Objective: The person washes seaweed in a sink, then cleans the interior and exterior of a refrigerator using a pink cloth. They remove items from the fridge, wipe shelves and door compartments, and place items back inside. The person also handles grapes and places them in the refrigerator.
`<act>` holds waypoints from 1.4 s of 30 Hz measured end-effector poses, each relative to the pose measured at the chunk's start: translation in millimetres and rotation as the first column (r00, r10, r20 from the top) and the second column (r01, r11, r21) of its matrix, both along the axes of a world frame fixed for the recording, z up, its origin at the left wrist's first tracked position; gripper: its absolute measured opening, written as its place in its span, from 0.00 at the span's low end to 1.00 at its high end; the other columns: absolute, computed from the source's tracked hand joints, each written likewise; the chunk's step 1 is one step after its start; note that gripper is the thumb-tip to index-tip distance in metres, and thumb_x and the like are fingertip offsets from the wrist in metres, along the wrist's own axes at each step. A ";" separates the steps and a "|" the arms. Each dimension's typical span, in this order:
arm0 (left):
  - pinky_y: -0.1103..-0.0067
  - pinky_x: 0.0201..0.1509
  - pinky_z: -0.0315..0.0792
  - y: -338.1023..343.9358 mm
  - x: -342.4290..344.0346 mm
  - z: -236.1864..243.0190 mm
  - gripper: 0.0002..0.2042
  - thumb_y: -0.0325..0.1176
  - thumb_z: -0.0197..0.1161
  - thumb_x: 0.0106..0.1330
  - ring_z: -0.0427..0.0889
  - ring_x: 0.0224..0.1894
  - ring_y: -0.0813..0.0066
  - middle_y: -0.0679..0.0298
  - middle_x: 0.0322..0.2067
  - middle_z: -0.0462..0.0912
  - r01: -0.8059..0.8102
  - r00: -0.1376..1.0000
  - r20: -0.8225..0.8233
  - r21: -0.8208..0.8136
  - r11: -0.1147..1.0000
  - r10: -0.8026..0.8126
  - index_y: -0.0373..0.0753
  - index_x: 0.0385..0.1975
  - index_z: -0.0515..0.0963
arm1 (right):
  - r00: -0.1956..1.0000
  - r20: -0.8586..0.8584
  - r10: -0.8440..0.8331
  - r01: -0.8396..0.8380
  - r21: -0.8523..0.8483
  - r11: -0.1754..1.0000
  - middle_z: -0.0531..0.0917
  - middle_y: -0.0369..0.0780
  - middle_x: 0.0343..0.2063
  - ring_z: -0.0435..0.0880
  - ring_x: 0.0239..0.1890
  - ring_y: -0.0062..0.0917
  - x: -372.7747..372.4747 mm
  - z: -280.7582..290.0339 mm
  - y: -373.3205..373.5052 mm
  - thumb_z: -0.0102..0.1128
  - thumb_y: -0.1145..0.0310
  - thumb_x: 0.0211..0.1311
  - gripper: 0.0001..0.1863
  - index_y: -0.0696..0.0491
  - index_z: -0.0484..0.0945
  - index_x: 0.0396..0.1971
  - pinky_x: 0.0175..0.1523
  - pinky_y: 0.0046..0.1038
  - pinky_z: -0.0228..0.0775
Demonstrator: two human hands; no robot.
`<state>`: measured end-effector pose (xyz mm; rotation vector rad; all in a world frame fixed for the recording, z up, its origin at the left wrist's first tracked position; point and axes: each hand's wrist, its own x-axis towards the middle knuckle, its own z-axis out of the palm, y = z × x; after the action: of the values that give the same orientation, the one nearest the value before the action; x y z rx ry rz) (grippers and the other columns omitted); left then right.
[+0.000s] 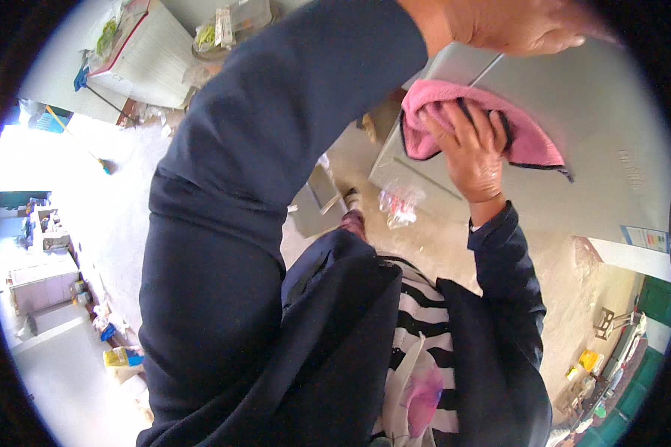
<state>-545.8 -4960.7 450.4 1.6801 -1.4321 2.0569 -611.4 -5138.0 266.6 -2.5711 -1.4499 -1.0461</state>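
Note:
A pink cloth (525, 127) with black edging lies bunched against the smooth grey surface of a large appliance (589, 112), which looks like a refrigerator. My right hand (473, 153) presses on the cloth, its fingers spread over the folds and gripping them. At the top of the view my left hand (499, 26) reaches across to the appliance's upper part, near a seam between its panels. Its fingers look stretched out, though they are partly cut off and smeared at the rim. No object shows in that hand.
A crumpled clear plastic bag (400, 205) lies on the floor below the appliance. A white box-like cabinet (145, 56) stands at the upper left, with a broom (101, 164) nearby. Cluttered shelving (608, 380) fills the lower right, and counters with goods (45, 276) the left.

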 end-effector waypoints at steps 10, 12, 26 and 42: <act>0.62 0.69 0.58 5.3 -36.8 0.2 0.23 0.38 0.63 0.60 0.68 0.64 0.65 0.67 0.62 0.70 -0.048 0.898 -0.435 0.056 0.997 0.068 0.54 0.57 0.75 | 0.962 -0.065 0.264 -0.268 -0.082 0.960 0.75 0.31 0.55 0.69 0.61 0.31 4.8 24.7 34.9 0.54 0.63 0.56 0.22 0.34 0.79 0.52 0.69 0.42 0.52; 0.60 0.71 0.54 23.7 -78.4 -7.8 0.23 0.40 0.64 0.60 0.66 0.65 0.64 0.67 0.63 0.69 -0.003 0.822 -0.569 0.005 1.000 0.006 0.56 0.57 0.74 | 0.977 0.031 0.210 -0.213 0.156 0.965 0.78 0.37 0.51 0.72 0.58 0.37 -17.9 45.3 34.0 0.60 0.66 0.53 0.18 0.38 0.81 0.46 0.65 0.45 0.57; 0.80 0.56 0.70 125.3 -47.9 -130.1 0.21 0.26 0.62 0.62 0.70 0.60 0.71 0.57 0.64 0.64 -0.107 -0.200 -0.226 -0.962 0.251 -0.953 0.34 0.56 0.71 | 0.958 0.259 -0.125 0.069 0.217 0.974 0.77 0.48 0.53 0.75 0.57 0.43 -23.9 175.5 68.5 0.53 0.73 0.58 0.17 0.56 0.76 0.49 0.66 0.48 0.59; 0.68 0.58 0.64 36.3 7.1 -80.5 0.29 0.32 0.71 0.54 0.70 0.50 0.55 0.50 0.51 0.71 0.130 0.181 -0.305 -0.935 0.330 -0.935 0.33 0.57 0.71 | 0.787 0.362 -0.499 0.314 0.460 0.830 0.83 0.47 0.43 0.80 0.45 0.37 30.9 202.6 64.1 0.39 0.61 0.65 0.22 0.59 0.78 0.45 0.54 0.37 0.65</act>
<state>-538.7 -4924.4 369.9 1.0306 -0.4900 0.7298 -580.5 -5073.9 469.1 -2.4879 -0.5916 -1.9034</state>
